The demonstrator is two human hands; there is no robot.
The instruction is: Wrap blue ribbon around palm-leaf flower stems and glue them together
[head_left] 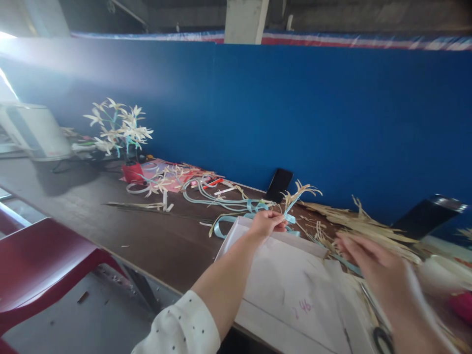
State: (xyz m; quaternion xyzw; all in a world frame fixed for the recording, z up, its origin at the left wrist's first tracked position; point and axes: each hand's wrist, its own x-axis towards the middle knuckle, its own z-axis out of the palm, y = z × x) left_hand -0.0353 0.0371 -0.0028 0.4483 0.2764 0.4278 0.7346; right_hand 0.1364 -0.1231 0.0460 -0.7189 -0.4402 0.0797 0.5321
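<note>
My left hand (271,223) pinches the stem of a dried straw-coloured flower (300,192) wrapped with light blue tape, above the far edge of a white box lid (287,290). The flower points up and to the right. Further right, my right hand (365,250) is blurred, its fingers bent over a pile of dry husk strips (342,216); whether it holds anything is hidden by the blur. Light blue ribbon (221,227) lies in loops left of my left hand. Scissors (382,339) rest partly under my right forearm.
A red pot (132,173) with pale flowers (125,129) stands at the back left, beside a white kettle (39,132). A black phone (279,184) leans on the blue partition (332,113). A dark bottle (429,216) lies tilted at right. A red chair (47,265) is at left.
</note>
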